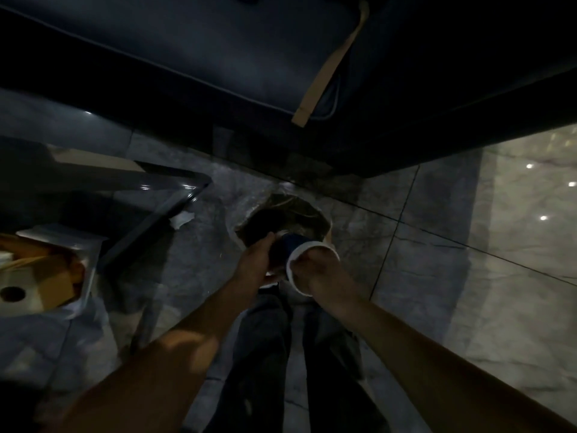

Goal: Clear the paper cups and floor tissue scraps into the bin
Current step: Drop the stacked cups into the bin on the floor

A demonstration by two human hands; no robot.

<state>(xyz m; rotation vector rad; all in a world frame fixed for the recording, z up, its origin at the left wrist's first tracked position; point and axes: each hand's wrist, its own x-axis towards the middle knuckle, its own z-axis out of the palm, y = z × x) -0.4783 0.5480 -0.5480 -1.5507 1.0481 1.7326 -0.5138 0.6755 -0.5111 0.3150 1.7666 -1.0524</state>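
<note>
A dark blue paper cup with a white rim lies on its side in both my hands, its base pointing at the bin. My right hand grips the rim end. Its dark body is clasped from the left by my left hand; whether a second cup is there is too dark to tell. The bin is round, lined with a crumpled bag, and stands on the floor just beyond the cup. A white tissue scrap lies on the floor to the left of the bin.
A dark sofa with a tan strap fills the top. A glass table juts in from the left, with a tray holding a tissue roll. Glossy marble floor spreads to the right. My legs are below.
</note>
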